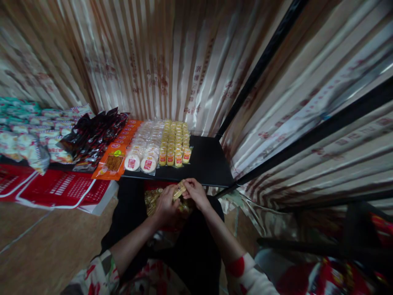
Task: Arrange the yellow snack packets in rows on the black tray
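Okay so there's a small, narrow gold-wrapped packet [179, 189] up in both hands, just over the lap and right by the near edge of a flat, matte black shelf [208, 159]. The left hand [166, 204] has it pinched by the lower end, and the right hand [195, 193] is pinching the upper end between thumb and fingers, so the thing sits tilted between them. Right under the hands, between the dark-trousered legs [123, 217], there's a heap of shiny gold-wrapped packets [151, 200]; the hands hide a good part of it. On the shelf, nearest the bare right end, you've got little yellow packets with red-and-white labels [170, 157] standing in four neat rows. Just left of those are two rows of round white pieces in clear wrappers [132, 162], then flat bright-orange plastic bags [115, 157] with brown sticks pictured on the front, then a messy pile of glossy black-and-dark-red packets [95, 141], then puffy white packets [30, 147]. Below that left end are red bags with white handles [66, 188]. Behind it all hangs a shiny beige pleated curtain [147, 49].
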`<action>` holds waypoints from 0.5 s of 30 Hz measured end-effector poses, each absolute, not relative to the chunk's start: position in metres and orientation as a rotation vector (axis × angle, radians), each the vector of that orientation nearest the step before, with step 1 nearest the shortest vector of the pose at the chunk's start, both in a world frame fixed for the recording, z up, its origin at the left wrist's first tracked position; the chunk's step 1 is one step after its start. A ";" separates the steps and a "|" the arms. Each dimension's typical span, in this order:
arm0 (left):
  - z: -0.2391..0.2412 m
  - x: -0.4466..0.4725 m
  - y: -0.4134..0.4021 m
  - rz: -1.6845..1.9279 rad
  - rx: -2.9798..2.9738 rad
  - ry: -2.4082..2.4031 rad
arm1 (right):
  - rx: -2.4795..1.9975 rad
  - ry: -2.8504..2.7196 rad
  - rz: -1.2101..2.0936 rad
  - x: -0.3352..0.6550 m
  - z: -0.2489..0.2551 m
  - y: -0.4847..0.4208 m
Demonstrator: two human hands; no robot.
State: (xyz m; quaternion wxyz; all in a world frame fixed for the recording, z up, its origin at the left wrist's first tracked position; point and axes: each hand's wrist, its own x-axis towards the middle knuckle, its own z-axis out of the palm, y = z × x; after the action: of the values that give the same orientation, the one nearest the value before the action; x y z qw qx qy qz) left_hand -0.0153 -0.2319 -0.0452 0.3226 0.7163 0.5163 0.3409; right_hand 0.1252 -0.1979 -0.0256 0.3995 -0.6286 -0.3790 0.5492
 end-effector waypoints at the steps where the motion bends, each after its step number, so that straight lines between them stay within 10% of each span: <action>1: -0.044 -0.013 -0.230 0.924 1.855 1.356 | -1.557 -0.940 1.422 0.128 -0.022 -0.198; 15: -0.019 0.028 -0.183 0.917 0.660 1.044 | -1.414 -0.907 1.287 0.174 -0.027 -0.190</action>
State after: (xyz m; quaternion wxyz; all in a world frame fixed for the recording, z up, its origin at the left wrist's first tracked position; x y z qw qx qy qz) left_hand 0.0279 -0.1834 -0.0194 0.7186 0.2982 0.4721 0.4146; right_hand 0.1742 -0.1899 -0.0271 0.4905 -0.5824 -0.3735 0.5298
